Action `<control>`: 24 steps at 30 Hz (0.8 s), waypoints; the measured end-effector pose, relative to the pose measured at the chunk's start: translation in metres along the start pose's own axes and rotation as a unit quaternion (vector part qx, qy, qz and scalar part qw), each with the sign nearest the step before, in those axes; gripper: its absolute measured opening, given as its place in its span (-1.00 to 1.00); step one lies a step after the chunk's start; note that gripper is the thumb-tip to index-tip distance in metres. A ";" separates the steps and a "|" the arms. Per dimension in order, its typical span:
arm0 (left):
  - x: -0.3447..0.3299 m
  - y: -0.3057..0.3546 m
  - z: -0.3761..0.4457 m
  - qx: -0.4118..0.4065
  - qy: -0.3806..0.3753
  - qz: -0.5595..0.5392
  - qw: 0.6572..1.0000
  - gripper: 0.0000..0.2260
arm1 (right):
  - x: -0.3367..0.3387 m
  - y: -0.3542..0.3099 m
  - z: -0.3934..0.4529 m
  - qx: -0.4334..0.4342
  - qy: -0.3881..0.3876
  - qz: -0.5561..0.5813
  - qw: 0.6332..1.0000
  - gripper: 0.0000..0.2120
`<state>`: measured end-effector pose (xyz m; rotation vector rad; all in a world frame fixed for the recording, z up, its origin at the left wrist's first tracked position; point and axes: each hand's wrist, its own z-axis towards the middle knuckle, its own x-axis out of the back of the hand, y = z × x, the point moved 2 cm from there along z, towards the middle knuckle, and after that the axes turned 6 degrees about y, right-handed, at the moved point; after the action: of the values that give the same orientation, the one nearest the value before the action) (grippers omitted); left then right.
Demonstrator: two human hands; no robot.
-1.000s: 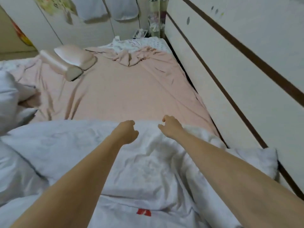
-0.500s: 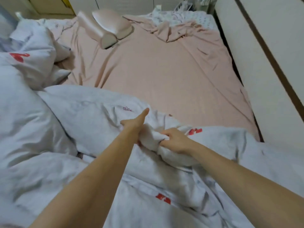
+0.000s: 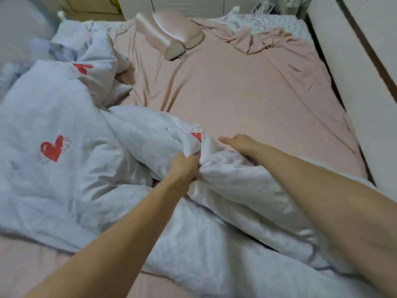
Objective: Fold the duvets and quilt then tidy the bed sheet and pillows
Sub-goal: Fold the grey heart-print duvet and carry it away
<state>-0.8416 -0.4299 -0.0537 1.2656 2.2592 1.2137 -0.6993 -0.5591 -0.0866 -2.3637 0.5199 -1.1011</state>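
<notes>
The left hand (image 3: 184, 166) grips a bunched fold of the white duvet (image 3: 64, 179), fingers curled tight round the cloth near a red heart print. The right hand (image 3: 240, 143) lies just beside it on the duvet's edge, thumb pointing left; its fingers are hidden behind the fold, so its grip cannot be told. The duvet is heaped over the near and left part of the bed, on the pink sheet (image 3: 236, 93). Two pink pillows (image 3: 171, 35) lean together at the far end, beside a crumpled pink quilt (image 3: 257, 39).
</notes>
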 end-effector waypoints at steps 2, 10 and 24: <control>0.025 -0.008 -0.004 -0.010 -0.058 0.001 0.998 -0.82 | -0.028 -0.023 0.006 -0.038 -0.060 0.033 0.997 -0.36; 0.096 0.010 0.008 0.029 -0.115 0.360 0.925 -0.71 | -0.105 -0.046 -0.006 -0.079 -0.001 0.255 0.964 -0.80; 0.079 0.126 -0.021 -0.005 0.072 0.109 0.991 -0.57 | 0.013 -0.115 -0.203 0.245 -0.055 0.317 0.915 -0.83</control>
<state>-0.8281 -0.3443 0.0694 1.4977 2.2560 1.4310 -0.8351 -0.5250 0.1012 -1.6278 0.7892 -0.6836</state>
